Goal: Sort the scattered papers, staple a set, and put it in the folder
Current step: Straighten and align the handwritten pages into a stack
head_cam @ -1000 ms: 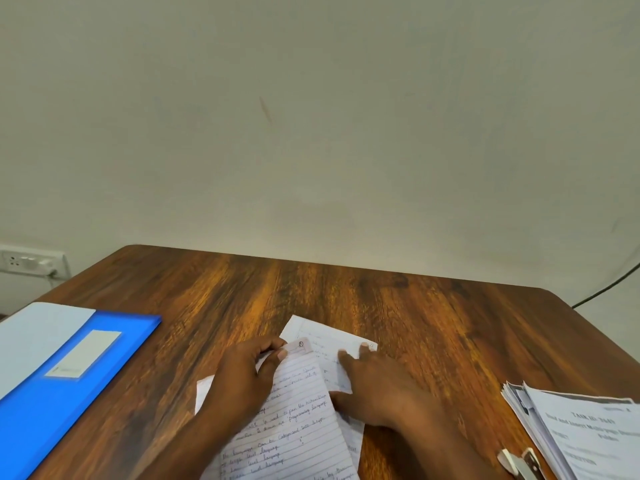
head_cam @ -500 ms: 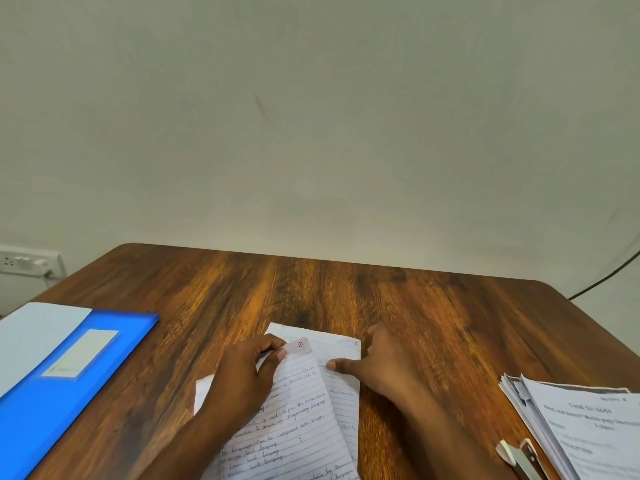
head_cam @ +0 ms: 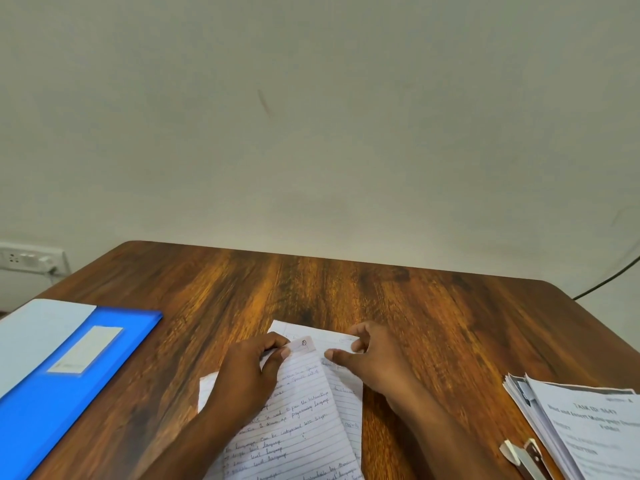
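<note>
The lined pages (head_cam: 298,410) were held by both hands (head_cam: 242,379) at the far corners, probably to be squared up for stapling on the bench (head_cam: 346,289).

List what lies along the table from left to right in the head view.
Blue folder → left hand on the lined sheets → right hand → stapler → printed stack.
</note>
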